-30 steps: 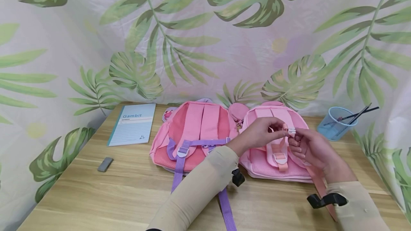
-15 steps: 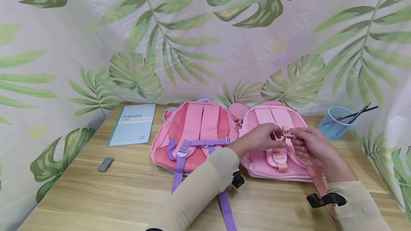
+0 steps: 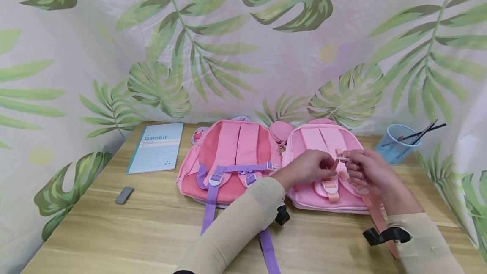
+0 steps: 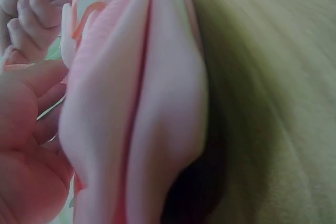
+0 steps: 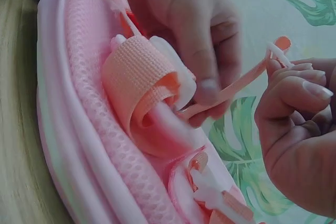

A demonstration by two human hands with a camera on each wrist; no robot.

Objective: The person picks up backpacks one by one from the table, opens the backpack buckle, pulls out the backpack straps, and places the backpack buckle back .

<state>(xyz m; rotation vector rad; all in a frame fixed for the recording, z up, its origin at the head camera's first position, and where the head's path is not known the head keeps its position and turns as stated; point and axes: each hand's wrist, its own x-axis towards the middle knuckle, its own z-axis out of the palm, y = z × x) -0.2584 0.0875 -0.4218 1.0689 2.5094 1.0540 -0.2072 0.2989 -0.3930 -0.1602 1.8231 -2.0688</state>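
My right hand (image 3: pixel 370 172) pinches a white plastic buckle (image 3: pixel 343 159) on a thin orange strap (image 5: pixel 239 85). Between its fingers my left hand (image 3: pixel 310 166) holds the same strap, a little below the buckle, as the right wrist view shows. The strap runs taut between both hands, above a pale pink backpack (image 3: pixel 304 202) lying with its shoulder straps upward. A wider orange webbing (image 5: pixel 139 72) loops through a white adjuster (image 5: pixel 176 72) on this bag. In the left wrist view the bag's side (image 4: pixel 105 103) fills the middle, beside my left hand.
Left of it lies a second pink backpack (image 3: pixel 228 143) with purple straps (image 3: pixel 210 210). A notebook (image 3: pixel 157 149) and a grey eraser (image 3: pixel 124 195) lie on the wooden table (image 3: pixel 87 231). At the right back stands a blue mesh cup (image 3: pixel 393 149) with pencils. Leaf-print cloth (image 3: pixel 228 33) hangs behind.
The buckle has tilted and dropped slightly. My left hand has shifted from beside the buckle down onto the strap, while my right hand keeps its grip on the buckle.
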